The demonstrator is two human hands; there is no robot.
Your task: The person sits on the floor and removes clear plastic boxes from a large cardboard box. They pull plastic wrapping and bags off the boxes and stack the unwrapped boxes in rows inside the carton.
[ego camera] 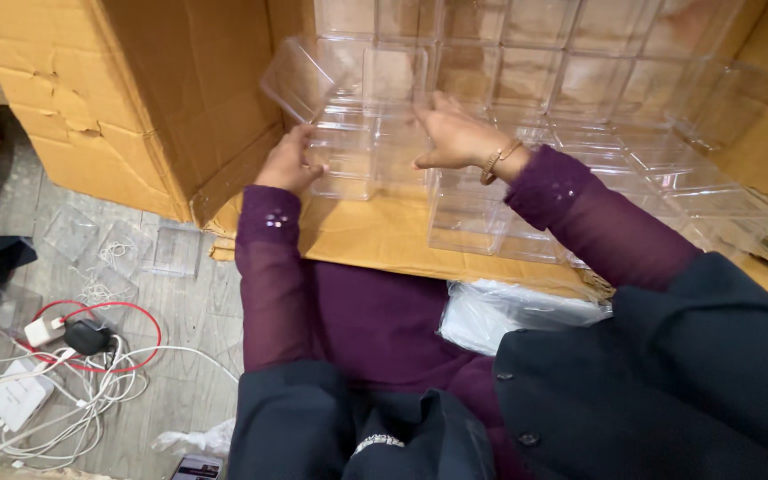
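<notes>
Grey floor tiles run under us on the left, littered with white cables and chargers and a few loose clear lids, while a big cardboard carton lies open on its side in front of us, its flap serving as our work surface. Stacked inside are rows of clear plastic boxes, and we are handling the near-left clear box of that stack. Our left hand presses its fingers against the box's left wall, and our right hand lies spread and open over its top right edge, bracing rather than clenching; so the box sits between our two palms, held by side pressure, not wrapped. We judge these boxes light, stiff and thin-walled, slick to the touch and prone to cracking or scuffing if squeezed at mid-wall. Corners and edges look like the firmest places to hold. A hinged lid tilts open just above our left hand, and it could flap or snag. A plastic bag rests in our lap.
</notes>
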